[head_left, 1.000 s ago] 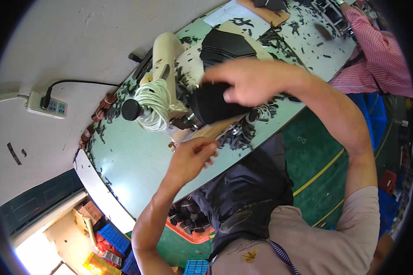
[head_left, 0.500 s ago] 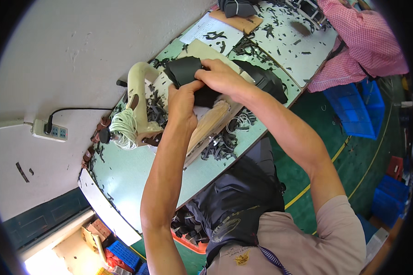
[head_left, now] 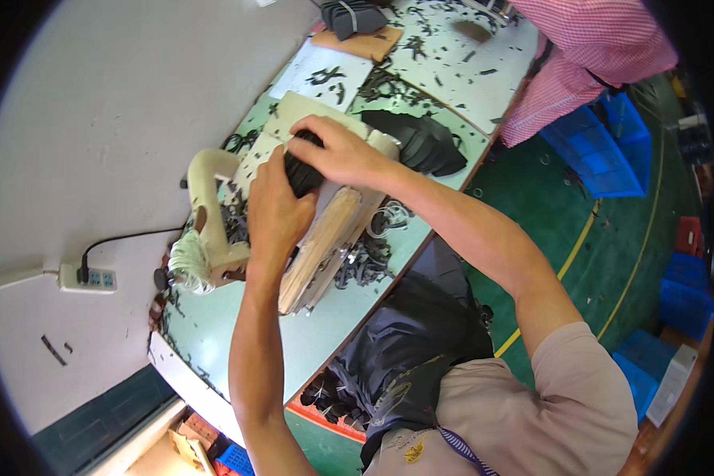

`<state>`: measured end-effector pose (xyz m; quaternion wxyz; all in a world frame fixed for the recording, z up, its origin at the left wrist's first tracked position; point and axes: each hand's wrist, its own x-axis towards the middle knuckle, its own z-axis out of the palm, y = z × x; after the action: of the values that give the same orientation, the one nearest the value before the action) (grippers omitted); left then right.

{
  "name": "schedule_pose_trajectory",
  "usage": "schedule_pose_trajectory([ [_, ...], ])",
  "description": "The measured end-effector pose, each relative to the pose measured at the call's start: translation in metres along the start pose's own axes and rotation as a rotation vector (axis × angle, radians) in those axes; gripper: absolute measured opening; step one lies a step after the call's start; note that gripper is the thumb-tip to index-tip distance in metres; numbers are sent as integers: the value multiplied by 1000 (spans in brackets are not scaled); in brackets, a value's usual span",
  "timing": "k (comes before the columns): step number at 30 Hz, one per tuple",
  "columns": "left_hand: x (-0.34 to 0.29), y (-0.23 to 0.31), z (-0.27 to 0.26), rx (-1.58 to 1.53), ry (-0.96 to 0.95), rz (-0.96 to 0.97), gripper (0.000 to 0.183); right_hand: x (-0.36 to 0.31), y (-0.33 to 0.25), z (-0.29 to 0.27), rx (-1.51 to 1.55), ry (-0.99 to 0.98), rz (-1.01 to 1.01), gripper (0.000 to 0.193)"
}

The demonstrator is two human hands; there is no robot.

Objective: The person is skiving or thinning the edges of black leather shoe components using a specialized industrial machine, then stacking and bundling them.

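Both my hands hold a bundle of black sheet-like pieces (head_left: pixel 302 168) above a cream-coloured machine. My left hand (head_left: pixel 279 194) grips its near left side, thumb and fingers curled round it. Over the far and right side, my right hand (head_left: pixel 333 152) is bent with its fingers on top. Palms and fingers cover much of the bundle. Just below it lies a worn wooden block (head_left: pixel 325 242) on the machine. The machine's curved cream arm (head_left: pixel 203 186) rises left of my left hand. A stack of black pieces (head_left: pixel 422 143) rests right of my right hand.
White cord (head_left: pixel 189 266) is wound on the machine, and black scraps (head_left: pixel 363 266) litter the green table (head_left: pixel 317 337). A tied black bundle (head_left: pixel 349 17) lies on brown card at the back. A person in a pink checked garment (head_left: pixel 587 47) stands far right, beside a blue crate (head_left: pixel 591 151).
The view has shifted, so the table sits further left and lower. The black bundle has turned between my hands and now shows its layered edges; my right hand has closed over its top.
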<state>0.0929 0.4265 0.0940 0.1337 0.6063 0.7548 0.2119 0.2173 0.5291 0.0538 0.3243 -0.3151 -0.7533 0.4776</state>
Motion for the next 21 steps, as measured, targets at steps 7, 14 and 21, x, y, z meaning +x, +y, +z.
schedule_pose_trajectory([
  [7,-4,7,-8,74,-34,-19,72,-63,117,-123,-245,493,555,61],
  [14,-4,5,-6,97,-39,-55,72,-80,115,-131,-690,36,935,77],
  [21,-4,9,-5,75,-41,-44,70,-27,132,-105,-446,106,945,100],
])
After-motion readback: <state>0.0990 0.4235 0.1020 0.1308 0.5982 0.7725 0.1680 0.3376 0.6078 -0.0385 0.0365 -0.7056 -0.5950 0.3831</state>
